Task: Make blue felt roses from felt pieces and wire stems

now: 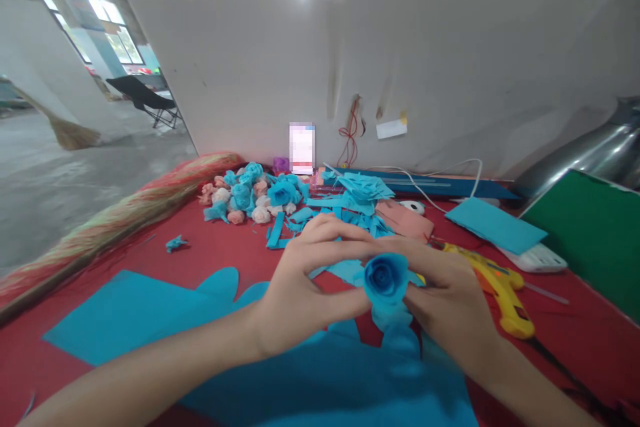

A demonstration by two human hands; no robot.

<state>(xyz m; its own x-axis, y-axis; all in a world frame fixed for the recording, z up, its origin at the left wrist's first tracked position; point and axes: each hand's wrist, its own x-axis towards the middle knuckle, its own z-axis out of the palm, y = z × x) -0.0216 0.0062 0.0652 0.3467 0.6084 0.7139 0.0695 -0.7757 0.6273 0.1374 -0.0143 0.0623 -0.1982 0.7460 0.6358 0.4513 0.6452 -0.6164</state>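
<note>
A rolled blue foam rose point(385, 278) sits between both my hands, just above the red table. My left hand point(310, 280) pinches its left side, fingers curled round the petals. My right hand point(443, 293) grips it from the right and below, fingers closed on its base. Under my wrists lies a large blue foam sheet point(150, 320) with scalloped cut edges.
A yellow glue gun point(505, 287) lies just right of my right hand. Finished blue and pink roses point(245, 197) are piled at the back, beside cut blue strips point(350, 197). A green sheet point(595, 233) lies far right and a broom point(125, 213) on the left.
</note>
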